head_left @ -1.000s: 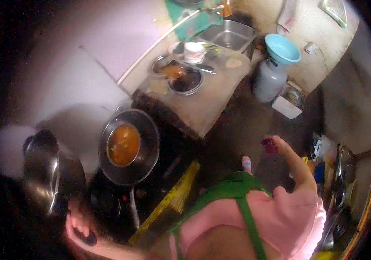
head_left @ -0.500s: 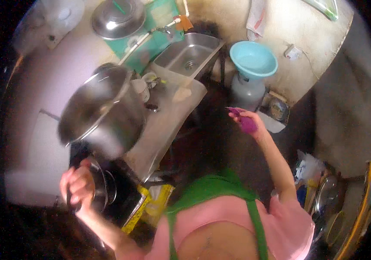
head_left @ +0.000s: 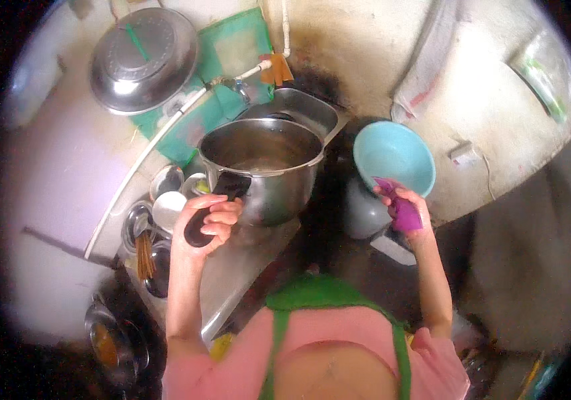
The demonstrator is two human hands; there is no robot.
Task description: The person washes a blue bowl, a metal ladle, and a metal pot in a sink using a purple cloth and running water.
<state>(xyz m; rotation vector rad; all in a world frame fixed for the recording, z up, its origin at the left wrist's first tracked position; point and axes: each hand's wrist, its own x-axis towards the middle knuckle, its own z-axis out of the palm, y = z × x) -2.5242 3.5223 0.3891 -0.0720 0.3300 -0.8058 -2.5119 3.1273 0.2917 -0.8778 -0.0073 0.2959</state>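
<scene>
In the middle of the frame, a big shiny steel pot with a black handle is held up by the left hand. The fingers are curled tight around the black handle, and the pot is carried just above the grey counter, in front of the steel sink. Some pale liquid can be seen low inside the pot.

To the right of the middle, a small purple thing is held by the right hand. The fingers are bent around it in a loose grip. What kind of thing it is cannot be told. Just above this hand, a light blue plastic bowl is seen resting upside up on a grey jug.

At the upper left, a round steel lid is hung against a green wall panel. To the left of the pot, small steel bowls and plates are stacked on the counter. At the lower left, a pan with orange food is seen. A pink top with a green apron fills the bottom.
</scene>
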